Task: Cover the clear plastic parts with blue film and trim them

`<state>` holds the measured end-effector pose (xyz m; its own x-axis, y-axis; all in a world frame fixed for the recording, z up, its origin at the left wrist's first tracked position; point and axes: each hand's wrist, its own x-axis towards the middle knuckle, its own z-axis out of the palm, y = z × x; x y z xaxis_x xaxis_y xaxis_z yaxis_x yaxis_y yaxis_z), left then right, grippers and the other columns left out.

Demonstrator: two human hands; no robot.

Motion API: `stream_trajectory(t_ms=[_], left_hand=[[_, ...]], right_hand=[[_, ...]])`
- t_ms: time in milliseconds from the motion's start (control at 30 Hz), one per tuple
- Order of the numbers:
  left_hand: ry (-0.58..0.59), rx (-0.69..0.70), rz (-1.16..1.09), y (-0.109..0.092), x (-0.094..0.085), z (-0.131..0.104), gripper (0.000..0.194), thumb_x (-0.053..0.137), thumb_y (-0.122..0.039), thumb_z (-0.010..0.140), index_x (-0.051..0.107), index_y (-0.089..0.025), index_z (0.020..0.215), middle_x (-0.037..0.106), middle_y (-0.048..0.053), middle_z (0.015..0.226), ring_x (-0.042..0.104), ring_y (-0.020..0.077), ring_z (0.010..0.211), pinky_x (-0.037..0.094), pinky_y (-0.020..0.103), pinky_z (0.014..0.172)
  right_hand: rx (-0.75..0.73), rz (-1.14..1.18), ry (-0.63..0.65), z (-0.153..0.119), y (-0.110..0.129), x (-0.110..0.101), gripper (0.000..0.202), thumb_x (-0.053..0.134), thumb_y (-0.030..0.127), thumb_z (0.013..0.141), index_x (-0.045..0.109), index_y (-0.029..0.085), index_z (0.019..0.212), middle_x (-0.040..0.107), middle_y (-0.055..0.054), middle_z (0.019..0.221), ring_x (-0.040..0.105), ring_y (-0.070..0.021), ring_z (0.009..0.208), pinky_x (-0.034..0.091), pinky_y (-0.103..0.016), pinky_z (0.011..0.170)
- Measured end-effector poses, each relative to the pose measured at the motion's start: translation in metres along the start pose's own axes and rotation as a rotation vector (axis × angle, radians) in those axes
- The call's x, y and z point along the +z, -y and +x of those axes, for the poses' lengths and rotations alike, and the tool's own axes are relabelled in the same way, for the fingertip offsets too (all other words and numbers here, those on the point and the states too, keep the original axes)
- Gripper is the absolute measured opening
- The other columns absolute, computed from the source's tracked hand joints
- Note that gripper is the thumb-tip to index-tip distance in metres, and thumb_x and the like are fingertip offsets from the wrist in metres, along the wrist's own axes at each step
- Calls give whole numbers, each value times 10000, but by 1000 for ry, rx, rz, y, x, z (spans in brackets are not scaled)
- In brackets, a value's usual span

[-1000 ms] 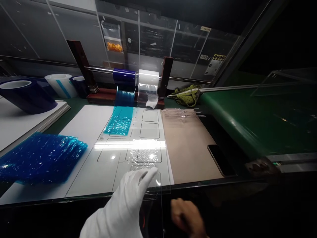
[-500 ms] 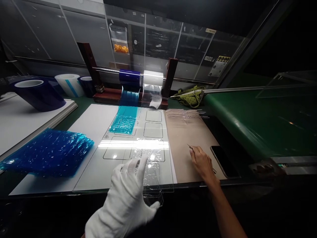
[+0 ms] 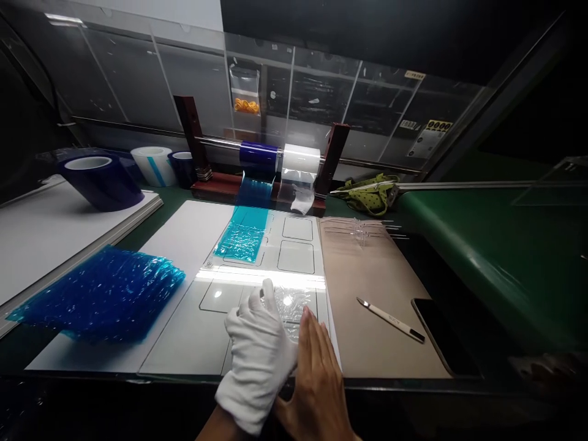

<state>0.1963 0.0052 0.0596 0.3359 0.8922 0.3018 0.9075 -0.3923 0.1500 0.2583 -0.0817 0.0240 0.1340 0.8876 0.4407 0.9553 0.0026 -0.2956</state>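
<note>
From my feed, biggest first: the green belt (image 3: 487,245) fills the R side, its rounded edge running toward the near edge of the bench. The clear printed sheet (image 3: 179,343) takes the ctr, near edge along the bench edge; the brown board (image 3: 372,269) sits just R of it, w/ room btwn the knife (image 3: 390,320) & the thin wires (image 3: 361,229) at the far end. Blue film stack (image 3: 105,294) bounds the L, phone (image 3: 444,337) the board's R edge.

The crinkled clear film (image 3: 296,303) lies on the sheet's R half, at the fingertips of both hands, partly hidden by them. My gloved L hand (image 3: 260,352) is part-curled, index stretched fwd; can't tell if it grips the film. My bare R hand (image 3: 319,373) is open, fingers straight & tog., angled in against the L, holding nothing I can see.

Vs half a sec ago: R hand was over the board w/ the pointed tool; now the knife lies there, hand's beside the L, whose thumb is now hidden
</note>
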Motion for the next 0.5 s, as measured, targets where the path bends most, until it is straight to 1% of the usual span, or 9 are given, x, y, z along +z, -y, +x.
stream_trajectory(t_ms=[67,133,167,200,267,300,333,400,500], left_hand=[[12,-58,35,-2,8,7,555,250,-296,916,316,18,1369,549,272,1095,582,367,879,435,495,692],[27,-76,25,-1,13,15,556,287,-260,904,289,6,1393,533,282,1154,572,383,963,437,507,734],[29,-52,-3,1,14,18,638,362,-313,883,230,8,1418,504,297,1210,552,398,1018,436,520,762],[20,-21,-36,3,13,21,805,455,-412,835,141,15,1441,450,317,1282,515,422,1083,429,543,795],[-27,20,-71,13,9,26,1191,578,-639,667,-46,6,1450,288,342,1415,403,469,1208,403,597,851],[-58,9,-69,19,7,27,1313,585,-730,589,-100,-8,1445,222,340,1451,359,479,1244,388,620,869],[-89,-25,-56,27,6,28,1372,565,-796,542,-123,-24,1444,195,336,1464,340,482,1257,375,639,876],[-137,-115,-26,43,6,29,1371,509,-853,534,-104,-38,1450,225,332,1449,360,474,1242,368,644,880],[-159,-187,0,66,18,25,1369,469,-885,514,-26,-25,1458,296,329,1397,427,458,1169,392,605,857]], right_hand=[[11,-17,-17,7,-2,10,1065,595,255,661,-35,-32,1470,249,-294,1482,312,-434,1335,389,-622,1005],[-2,-22,-13,16,-10,13,1046,570,223,662,-48,-43,1464,245,-307,1478,287,-432,1348,362,-634,1018],[-30,-14,1,23,-17,12,1051,574,233,666,-55,-52,1459,253,-314,1472,274,-431,1353,343,-643,1026],[-70,-3,20,32,-26,9,1064,586,261,673,-61,-60,1454,264,-318,1466,263,-430,1358,318,-654,1036],[-162,8,65,57,-49,2,1095,617,331,694,-74,-57,1450,272,-312,1465,235,-413,1374,245,-669,1065],[-206,2,87,72,-62,-1,1102,631,353,708,-78,-42,1453,269,-300,1472,216,-396,1386,204,-665,1082],[-244,-12,106,88,-77,-3,1102,644,359,721,-82,-20,1458,260,-284,1483,194,-375,1398,169,-655,1099],[-301,-43,146,122,-104,-4,1123,685,333,723,-100,26,1466,243,-250,1503,151,-337,1416,110,-622,1127],[-369,-66,225,162,-135,3,1176,742,284,692,-110,57,1469,242,-238,1509,128,-315,1424,59,-580,1149]])
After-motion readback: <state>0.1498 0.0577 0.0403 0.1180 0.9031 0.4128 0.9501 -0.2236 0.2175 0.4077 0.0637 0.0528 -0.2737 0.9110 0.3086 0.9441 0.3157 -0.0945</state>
